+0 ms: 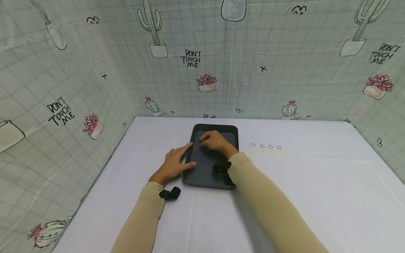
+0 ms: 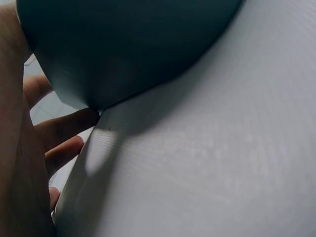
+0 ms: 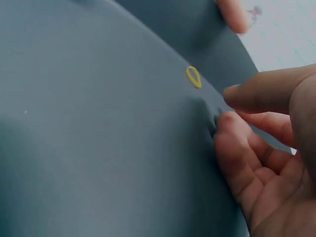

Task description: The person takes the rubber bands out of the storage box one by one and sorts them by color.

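Note:
The dark grey tray [image 1: 202, 172] lies on the white table in front of me. My left hand [image 1: 172, 163] rests along its left edge, thumb over the rim and fingers spread; in the left wrist view fingertips meet the tray's outer wall [image 2: 123, 49]. Over the tray's inside is my right hand [image 1: 216, 142], fingers bent and their tips low near the left side. A small dark rubber band [image 3: 215, 122] shows at the thumb and index fingertips, partly hidden. Just beside them a yellow rubber band [image 3: 193, 77] lies on the tray floor near the wall.
Right of the tray, small bands lie on the table in two rows: purple bands [image 1: 262, 146] behind and yellow bands [image 1: 263, 152] in front. A patterned curtain [image 1: 243, 88] borders the table at the back and sides.

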`<state>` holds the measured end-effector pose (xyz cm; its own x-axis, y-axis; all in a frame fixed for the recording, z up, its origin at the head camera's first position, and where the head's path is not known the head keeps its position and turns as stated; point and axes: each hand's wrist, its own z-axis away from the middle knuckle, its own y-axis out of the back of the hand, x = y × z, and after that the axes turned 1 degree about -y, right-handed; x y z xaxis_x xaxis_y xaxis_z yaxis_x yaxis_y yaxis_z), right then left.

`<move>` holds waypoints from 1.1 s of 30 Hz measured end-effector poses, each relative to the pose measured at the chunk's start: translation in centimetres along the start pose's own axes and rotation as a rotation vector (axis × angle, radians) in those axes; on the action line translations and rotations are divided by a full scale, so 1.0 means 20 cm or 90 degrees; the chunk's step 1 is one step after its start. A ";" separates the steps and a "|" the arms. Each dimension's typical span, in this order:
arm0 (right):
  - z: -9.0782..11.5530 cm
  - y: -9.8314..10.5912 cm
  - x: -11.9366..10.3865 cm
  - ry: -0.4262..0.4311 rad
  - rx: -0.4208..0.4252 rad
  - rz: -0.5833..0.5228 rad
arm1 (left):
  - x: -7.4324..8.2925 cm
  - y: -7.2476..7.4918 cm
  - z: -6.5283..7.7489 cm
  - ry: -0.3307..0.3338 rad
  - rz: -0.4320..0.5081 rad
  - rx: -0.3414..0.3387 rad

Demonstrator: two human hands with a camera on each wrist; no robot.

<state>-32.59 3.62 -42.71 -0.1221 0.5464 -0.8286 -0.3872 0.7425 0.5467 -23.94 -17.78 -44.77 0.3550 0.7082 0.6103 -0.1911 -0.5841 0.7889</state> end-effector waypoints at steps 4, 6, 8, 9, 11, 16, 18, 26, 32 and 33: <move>-0.01 -0.05 -0.02 0.035 -0.002 0.080 | 0.02 0.00 0.02 -0.001 0.004 0.001; -0.01 -0.07 -0.03 0.054 -0.003 0.105 | 0.02 0.00 0.02 -0.006 0.010 -0.001; -0.01 -0.08 -0.03 0.068 0.005 0.122 | 0.02 0.00 0.01 -0.006 0.005 -0.002; -0.02 -0.08 -0.03 0.072 0.013 0.127 | 0.02 0.00 0.01 -0.009 0.004 0.000; -0.01 -0.07 -0.02 0.071 0.022 0.125 | 0.01 0.00 0.00 -0.014 0.004 0.004; 0.01 -0.07 -0.01 0.070 0.010 0.132 | 0.02 -0.01 0.00 -0.018 -0.003 0.000; 0.01 -0.07 0.00 0.070 0.003 0.137 | 0.02 0.00 0.01 -0.016 0.000 -0.004; 0.00 -0.09 0.00 0.080 0.012 0.144 | 0.02 0.01 0.01 -0.011 0.001 0.000; 0.00 -0.10 -0.02 0.082 0.009 0.157 | 0.01 0.01 0.02 -0.013 0.005 -0.004; 0.00 -0.10 -0.01 0.083 0.008 0.156 | 0.01 0.01 0.02 -0.013 0.005 -0.003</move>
<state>-31.82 1.91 -43.61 -0.3273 0.6567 -0.6794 -0.3203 0.5994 0.7336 -23.42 -17.84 -44.55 0.3725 0.6954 0.6145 -0.1978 -0.5875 0.7847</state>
